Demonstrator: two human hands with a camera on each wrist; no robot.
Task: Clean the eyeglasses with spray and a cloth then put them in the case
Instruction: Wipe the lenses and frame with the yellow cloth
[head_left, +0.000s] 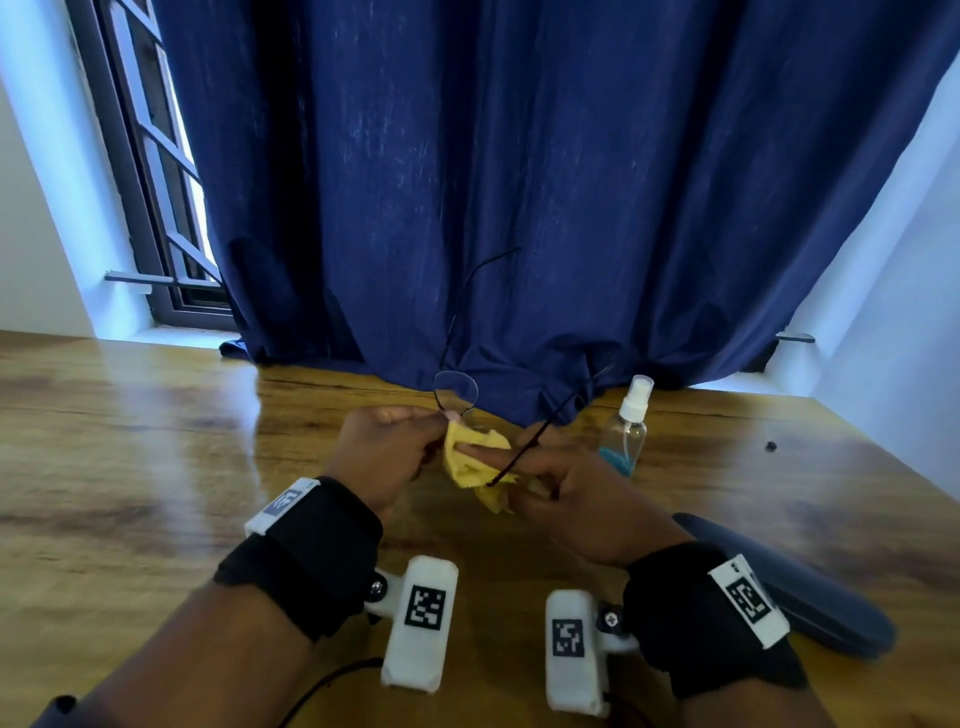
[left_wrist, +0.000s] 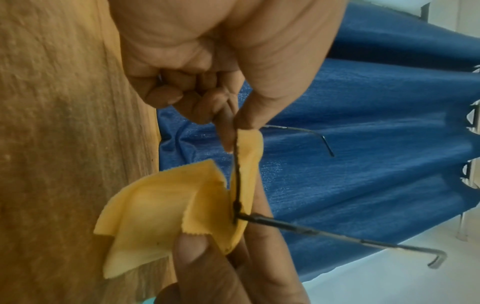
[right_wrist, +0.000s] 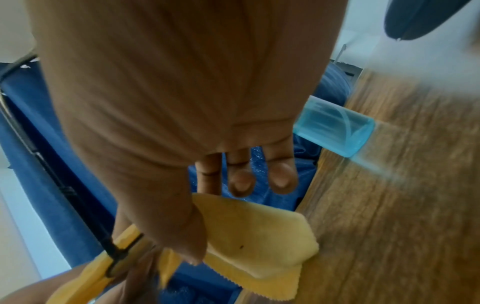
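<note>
Head view: both hands meet above a wooden table (head_left: 156, 441), in front of a blue curtain (head_left: 519, 182).
Left hand (head_left: 387, 457): fingers curled, pinching the eyeglasses (head_left: 456, 395) at the rim of one round lens.
Right hand (head_left: 566, 493): thumb and forefinger press a yellow cloth (head_left: 475, 462) around the other lens.
Spray bottle (head_left: 626, 426): stands upright just right of the hands; clear, white nozzle, a little blue liquid at the bottom.
Case (head_left: 795, 587): dark, closed, on the table near the right wrist.
Writing: none readable; only square black-and-white markers on the wrist bands.
Left wrist view: thin dark frame runs from the left fingertips (left_wrist: 249, 115) down into the cloth; both temple arms stick out open.
Right wrist view: thumb clamps cloth over the frame at the hinge; the other three fingers hang loose.
Handling, as a judgement: wire frame looks light, springy and easily bent; lenses are fragile and smear. Best held by the rim or bridge, not the temples. Cloth is soft and limp.
</note>
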